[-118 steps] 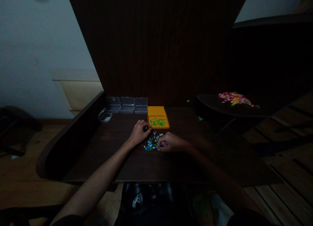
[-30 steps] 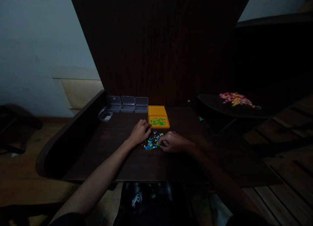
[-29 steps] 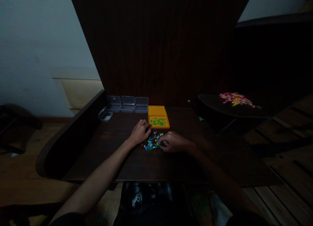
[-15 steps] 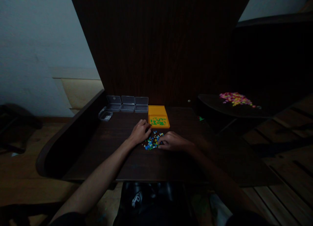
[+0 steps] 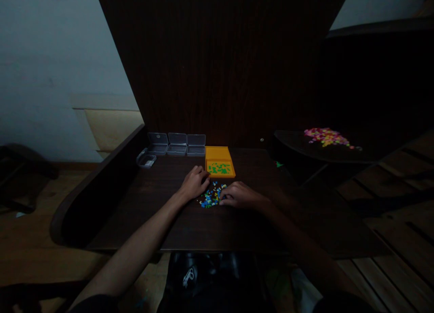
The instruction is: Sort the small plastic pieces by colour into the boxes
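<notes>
On the dark wooden table lies a loose pile of small plastic pieces (image 5: 210,198), blue, white, yellow and green. Just behind it stands an open yellow box (image 5: 233,170) with green pieces (image 5: 219,168) spread inside. My left hand (image 5: 195,182) rests left of the pile, its fingers bent and its thumb apart, fingertips close by the box's front left corner. At the pile's right edge, my right hand (image 5: 240,195) has thumb and fingers drawn together in a pinch. Its fingertips are among the pieces, and whatever is between them is too small to make out.
Several clear plastic cases (image 5: 176,149) with raised lids line the back left, with a smaller clear case (image 5: 146,160) before them. Pink and yellow pieces (image 5: 327,137) are heaped on a side shelf (image 5: 291,139) at right. A raised wooden side (image 5: 98,186) bounds the left.
My right hand has shifted very slightly at the pile's right edge, its fingers still drawn together. My left hand and the box have stayed where they were.
</notes>
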A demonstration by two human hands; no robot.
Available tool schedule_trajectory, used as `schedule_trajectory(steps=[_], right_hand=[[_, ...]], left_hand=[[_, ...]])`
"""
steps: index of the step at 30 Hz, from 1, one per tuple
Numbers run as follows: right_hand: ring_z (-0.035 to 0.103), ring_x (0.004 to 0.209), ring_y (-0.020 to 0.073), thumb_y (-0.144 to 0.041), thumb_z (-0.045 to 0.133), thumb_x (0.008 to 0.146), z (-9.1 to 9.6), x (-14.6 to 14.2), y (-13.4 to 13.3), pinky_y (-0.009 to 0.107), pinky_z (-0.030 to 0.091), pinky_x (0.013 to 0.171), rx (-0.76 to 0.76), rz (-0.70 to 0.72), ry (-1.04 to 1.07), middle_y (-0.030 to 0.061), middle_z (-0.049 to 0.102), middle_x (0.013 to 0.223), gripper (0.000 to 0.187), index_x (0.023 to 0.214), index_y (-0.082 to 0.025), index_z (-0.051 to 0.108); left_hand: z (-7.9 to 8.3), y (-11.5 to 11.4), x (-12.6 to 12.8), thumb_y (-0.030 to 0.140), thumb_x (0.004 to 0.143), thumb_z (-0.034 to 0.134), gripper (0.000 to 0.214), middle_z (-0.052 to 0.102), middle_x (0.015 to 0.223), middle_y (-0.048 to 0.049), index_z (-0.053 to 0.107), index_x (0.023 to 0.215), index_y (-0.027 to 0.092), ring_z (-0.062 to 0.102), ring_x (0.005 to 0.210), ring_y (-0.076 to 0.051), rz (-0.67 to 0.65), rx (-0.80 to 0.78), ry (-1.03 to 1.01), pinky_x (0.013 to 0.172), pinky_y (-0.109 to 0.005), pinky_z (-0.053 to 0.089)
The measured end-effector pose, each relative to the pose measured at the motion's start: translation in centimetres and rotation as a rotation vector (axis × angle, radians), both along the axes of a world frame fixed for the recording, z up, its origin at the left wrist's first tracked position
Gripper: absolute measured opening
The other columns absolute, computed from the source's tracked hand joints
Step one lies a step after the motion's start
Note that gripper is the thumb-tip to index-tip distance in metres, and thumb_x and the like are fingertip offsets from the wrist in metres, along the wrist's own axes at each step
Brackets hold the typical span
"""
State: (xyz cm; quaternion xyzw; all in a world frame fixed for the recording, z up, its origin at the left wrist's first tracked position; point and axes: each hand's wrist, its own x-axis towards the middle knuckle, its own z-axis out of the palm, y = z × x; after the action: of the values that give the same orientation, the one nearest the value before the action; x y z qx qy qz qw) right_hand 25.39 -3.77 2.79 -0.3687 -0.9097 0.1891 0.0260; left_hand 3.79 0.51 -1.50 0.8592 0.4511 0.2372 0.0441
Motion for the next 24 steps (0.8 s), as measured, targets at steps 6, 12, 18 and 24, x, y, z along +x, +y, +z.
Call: schedule_trajectory(steps=[6,12,18,24], right_hand=[[0.052,0.059,0.0103,-0.032,0.065,0.086,-0.22,0.11,0.11,0.022,0.03,0.058,0.019,0.002,0.016,-0.0007,0.064,0.068,0.015,0.088,-0.019,0.073],[0.052,0.061,0.0105,-0.03,0.067,0.084,-0.08,0.07,0.07,0.022,0.03,0.059,0.002,-0.02,0.005,-0.0008,0.064,0.068,0.013,0.087,-0.019,0.073],[0.051,0.059,0.0096,-0.028,0.063,0.087,-0.11,-0.03,0.1,0.022,0.029,0.059,-0.002,-0.014,0.002,-0.0008,0.064,0.068,0.013,0.085,-0.018,0.072],[0.054,0.065,0.0129,-0.032,0.056,0.091,-0.47,-0.06,0.12,0.024,0.03,0.06,0.007,-0.016,-0.027,0.0024,0.066,0.073,0.02,0.088,-0.018,0.071]], left_hand=[[0.0,-0.04,0.02,0.025,0.09,0.05,0.018,0.056,0.089,-0.0068,0.066,0.095,0.018,0.053,0.092,-0.023,0.009,0.002,0.001,0.085,-0.036,0.047],[0.1,-0.11,0.08,0.026,0.09,0.049,0.02,0.057,0.091,-0.0075,0.065,0.097,0.018,0.053,0.092,-0.023,0.001,-0.007,-0.005,0.087,-0.037,0.047],[0.13,-0.12,0.05,0.025,0.09,0.048,0.019,0.057,0.089,-0.0068,0.065,0.095,0.019,0.053,0.092,-0.022,-0.001,-0.013,-0.004,0.086,-0.036,0.047],[0.27,-0.24,0.03,0.025,0.089,0.049,0.018,0.057,0.089,-0.0075,0.065,0.095,0.018,0.053,0.092,-0.023,-0.017,-0.033,-0.004,0.084,-0.037,0.048]])
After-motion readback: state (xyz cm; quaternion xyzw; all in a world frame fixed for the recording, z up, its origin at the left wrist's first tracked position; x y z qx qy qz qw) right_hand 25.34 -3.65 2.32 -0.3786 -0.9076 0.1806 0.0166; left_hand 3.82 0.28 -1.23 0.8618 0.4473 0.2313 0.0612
